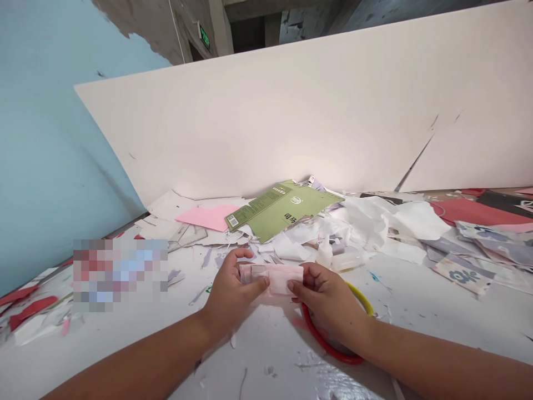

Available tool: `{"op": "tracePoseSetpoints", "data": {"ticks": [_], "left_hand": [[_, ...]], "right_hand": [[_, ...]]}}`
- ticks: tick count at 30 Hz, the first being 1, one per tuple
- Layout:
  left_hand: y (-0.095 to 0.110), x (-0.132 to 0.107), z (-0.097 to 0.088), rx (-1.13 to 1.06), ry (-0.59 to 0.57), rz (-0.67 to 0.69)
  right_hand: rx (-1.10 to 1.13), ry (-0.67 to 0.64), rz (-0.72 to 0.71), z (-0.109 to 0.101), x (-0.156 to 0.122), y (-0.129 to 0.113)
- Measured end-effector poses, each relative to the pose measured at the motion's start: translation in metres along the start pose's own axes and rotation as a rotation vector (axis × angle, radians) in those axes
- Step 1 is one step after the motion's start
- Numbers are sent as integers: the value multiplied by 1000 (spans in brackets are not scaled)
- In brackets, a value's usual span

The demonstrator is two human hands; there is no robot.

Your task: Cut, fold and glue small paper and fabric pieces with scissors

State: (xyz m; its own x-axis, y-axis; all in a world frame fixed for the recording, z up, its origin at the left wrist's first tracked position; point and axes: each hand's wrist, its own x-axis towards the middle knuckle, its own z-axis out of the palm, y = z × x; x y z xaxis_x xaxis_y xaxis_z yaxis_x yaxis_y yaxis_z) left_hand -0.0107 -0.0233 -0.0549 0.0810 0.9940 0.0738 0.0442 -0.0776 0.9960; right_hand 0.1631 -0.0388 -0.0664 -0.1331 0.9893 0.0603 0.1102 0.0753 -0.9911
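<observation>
On my feed, the left hand (235, 290) and right hand (328, 304) pinch opposite ends of a folded pink paper strip (280, 279), apparently to keep its folds flat, holding it just above a white worktop (258, 361). Partly under the right hand lies a red and yellow plastic ring (328, 349). Just beyond stand translucent plastic bottles (325, 253), probably kept within reach. Farther off, a green printed carton flat (283, 211) and a pink paper sheet (208, 217) rest on white paper scraps (366, 222) against a white board (270, 116).
</observation>
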Motion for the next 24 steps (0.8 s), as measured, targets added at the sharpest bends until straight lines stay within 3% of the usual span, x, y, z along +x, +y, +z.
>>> {"op": "tracePoseSetpoints", "data": {"ticks": [6, 9, 14, 20, 24], "left_hand": [[3, -7, 3, 46, 10, -33], [3, -8, 6, 93, 69, -26], [4, -7, 9, 151, 169, 8], [7, -7, 8, 109, 154, 4], [8, -10, 10, 36, 130, -17]], "right_hand": [[-6, 105, 52, 0, 0, -5], [4, 122, 30, 2, 0, -4], [-167, 147, -8, 4, -4, -3], [-173, -102, -133, 2, -14, -11], [-171, -152, -216, -1, -13, -12]]}}
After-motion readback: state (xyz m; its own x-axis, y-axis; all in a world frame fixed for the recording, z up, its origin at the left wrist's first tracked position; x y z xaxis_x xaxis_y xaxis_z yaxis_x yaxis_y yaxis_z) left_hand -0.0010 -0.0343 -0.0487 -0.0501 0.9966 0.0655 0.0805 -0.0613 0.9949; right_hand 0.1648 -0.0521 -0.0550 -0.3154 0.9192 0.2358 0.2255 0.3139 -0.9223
